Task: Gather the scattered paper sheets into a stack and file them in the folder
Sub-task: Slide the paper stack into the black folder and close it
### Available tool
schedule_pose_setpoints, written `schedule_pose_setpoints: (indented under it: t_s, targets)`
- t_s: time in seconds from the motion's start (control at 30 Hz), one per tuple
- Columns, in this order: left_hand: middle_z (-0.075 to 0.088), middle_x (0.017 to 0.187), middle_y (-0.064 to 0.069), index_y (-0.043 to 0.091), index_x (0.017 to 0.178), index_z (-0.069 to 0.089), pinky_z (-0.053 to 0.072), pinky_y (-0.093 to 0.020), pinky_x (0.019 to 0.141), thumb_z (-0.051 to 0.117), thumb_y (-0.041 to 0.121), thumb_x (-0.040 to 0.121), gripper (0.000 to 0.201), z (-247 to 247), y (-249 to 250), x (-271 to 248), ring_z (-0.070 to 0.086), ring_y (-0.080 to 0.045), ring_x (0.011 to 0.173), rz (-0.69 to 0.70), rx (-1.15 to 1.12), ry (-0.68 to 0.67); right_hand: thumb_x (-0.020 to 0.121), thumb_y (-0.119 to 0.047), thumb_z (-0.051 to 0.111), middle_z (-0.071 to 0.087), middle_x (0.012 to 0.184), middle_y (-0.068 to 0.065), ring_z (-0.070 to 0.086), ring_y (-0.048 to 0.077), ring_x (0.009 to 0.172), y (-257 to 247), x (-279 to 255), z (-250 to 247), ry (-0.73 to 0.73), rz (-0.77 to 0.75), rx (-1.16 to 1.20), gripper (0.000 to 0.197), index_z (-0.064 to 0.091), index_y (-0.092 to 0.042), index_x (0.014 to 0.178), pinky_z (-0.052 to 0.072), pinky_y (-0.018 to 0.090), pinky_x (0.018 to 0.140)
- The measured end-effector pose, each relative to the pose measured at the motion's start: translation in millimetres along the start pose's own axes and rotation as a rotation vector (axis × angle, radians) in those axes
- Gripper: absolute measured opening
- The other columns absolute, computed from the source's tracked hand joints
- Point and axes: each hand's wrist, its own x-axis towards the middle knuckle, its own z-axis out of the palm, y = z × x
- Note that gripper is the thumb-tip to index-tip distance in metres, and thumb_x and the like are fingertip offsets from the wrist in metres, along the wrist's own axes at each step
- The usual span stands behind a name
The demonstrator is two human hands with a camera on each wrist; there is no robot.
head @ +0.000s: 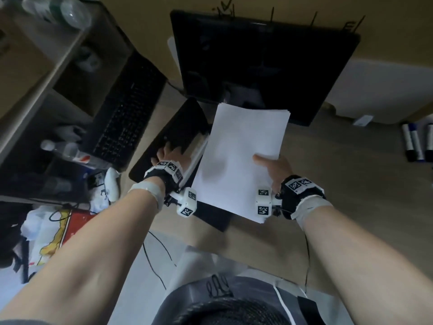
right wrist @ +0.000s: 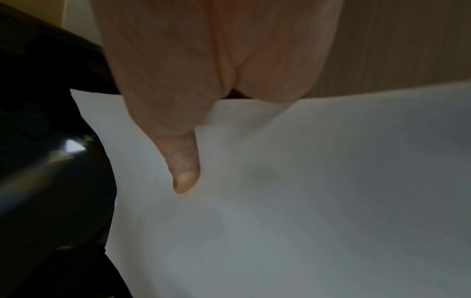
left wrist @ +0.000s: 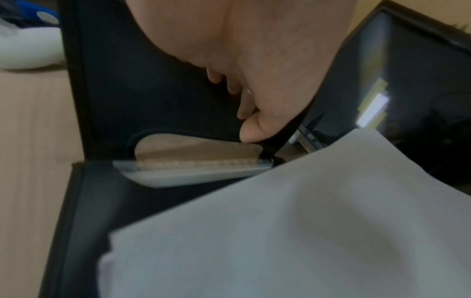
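The right hand (head: 275,168) pinches the paper stack (head: 241,158) above the desk, its long axis running near-to-far, tilted right. The left hand (head: 167,154) grips the open black folder's (head: 180,132) cover. No legible writing.

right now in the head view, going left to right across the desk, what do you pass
keyboard → folder held by the left hand → paper stack held by the right hand → markers
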Motion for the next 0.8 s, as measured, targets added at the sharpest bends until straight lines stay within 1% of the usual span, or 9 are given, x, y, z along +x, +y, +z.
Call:
schedule_pose_setpoints:
  t_s: [0.1, 0.17, 0.27, 0.4, 0.5, 0.57, 0.67, 0.73, 0.8]
  targets:
    - [0.006, 0.161, 0.003, 0.039, 0.144, 0.034, 0.008, -0.054, 0.117, 0.041, 0.064, 0.081, 0.068, -13, -22, 25, 0.008, -0.032, 0.146, 0.018, 0.009, -0.041, 0.083, -0.02, 0.077, 0.067, 0.087, 0.0, 0.061, 0.013, 0.073, -5, 9, 27, 0.015, -0.016, 0.037, 0.029, 0.066, -0.008, 0.106, 0.044, 0.02, 0.057]
    - [0.006, 0.161, -0.002, 0.037, 0.146, 0.03, 0.016, -0.055, 0.116, 0.043, 0.055, 0.081, 0.069, -21, -35, 41, 0.013, -0.036, 0.144, 0.049, 0.032, -0.142, 0.08, -0.015, 0.079, 0.07, 0.105, 0.005, 0.066, 0.022, 0.091, -7, 12, 47, 0.038, -0.023, 0.047, 0.039, 0.066, -0.005, 0.115, 0.052, 0.028, 0.074]
    - [0.021, 0.158, -0.008, 0.029, 0.148, 0.029, 0.03, -0.054, 0.11, 0.048, 0.061, 0.075, 0.082, -14, -60, 75, 0.03, -0.038, 0.139, 0.053, 0.088, -0.368, 0.075, -0.016, 0.083, 0.071, 0.109, 0.004, 0.066, 0.023, 0.097, -7, 16, 75, 0.084, 0.001, 0.079, 0.047, 0.066, -0.006, 0.118, 0.052, 0.038, 0.091]
    - [0.045, 0.144, -0.018, 0.005, 0.139, 0.044, 0.041, -0.034, 0.1, 0.053, 0.02, 0.095, 0.048, 20, -87, 109, 0.047, -0.032, 0.13, 0.12, 0.045, -0.482, 0.081, -0.016, 0.078, 0.067, 0.117, 0.005, 0.064, 0.021, 0.102, -9, 18, 98, 0.099, -0.019, 0.094, 0.049, 0.061, -0.003, 0.125, 0.051, 0.015, 0.062]
    - [0.053, 0.135, -0.021, -0.003, 0.112, 0.059, 0.041, -0.037, 0.104, 0.054, 0.018, 0.096, 0.026, 8, -80, 83, 0.052, -0.034, 0.124, 0.205, 0.013, -0.54, 0.08, -0.018, 0.079, 0.066, 0.12, 0.003, 0.062, 0.02, 0.104, -14, 18, 110, 0.139, -0.035, 0.117, 0.05, 0.061, -0.006, 0.126, 0.05, 0.023, 0.079]
    - [0.048, 0.139, -0.021, -0.001, 0.128, 0.052, 0.037, -0.037, 0.108, 0.049, 0.014, 0.098, 0.033, 5, -78, 74, 0.047, -0.034, 0.128, 0.158, -0.128, -0.539, 0.079, -0.017, 0.079, 0.067, 0.118, 0.003, 0.062, 0.02, 0.104, -16, 19, 117, 0.15, -0.046, 0.127, 0.049, 0.063, -0.007, 0.125, 0.048, 0.03, 0.087]
    - [0.035, 0.152, -0.016, 0.006, 0.147, 0.034, 0.024, -0.037, 0.117, 0.037, 0.039, 0.102, 0.056, 0, -87, 69, 0.034, -0.03, 0.14, 0.057, -0.498, -0.595, 0.079, -0.014, 0.079, 0.068, 0.114, 0.004, 0.065, 0.018, 0.094, -18, 24, 124, 0.13, -0.077, 0.112, 0.046, 0.064, -0.006, 0.122, 0.05, 0.025, 0.076]
    - [0.028, 0.156, -0.014, 0.01, 0.15, 0.031, 0.018, -0.039, 0.119, 0.03, 0.063, 0.095, 0.077, 3, -87, 70, 0.028, -0.027, 0.143, -0.076, -0.63, -0.584, 0.078, -0.013, 0.08, 0.069, 0.113, 0.005, 0.067, 0.02, 0.095, -17, 27, 123, 0.098, -0.074, 0.119, 0.045, 0.065, -0.006, 0.12, 0.053, 0.032, 0.079]
    - [0.031, 0.154, -0.014, 0.008, 0.148, 0.033, 0.02, -0.037, 0.118, 0.028, 0.07, 0.091, 0.085, 5, -85, 66, 0.031, -0.027, 0.142, -0.167, -0.697, -0.54, 0.078, -0.013, 0.08, 0.07, 0.111, 0.005, 0.067, 0.017, 0.092, -17, 30, 118, 0.062, -0.064, 0.101, 0.043, 0.065, -0.007, 0.118, 0.054, 0.03, 0.076]
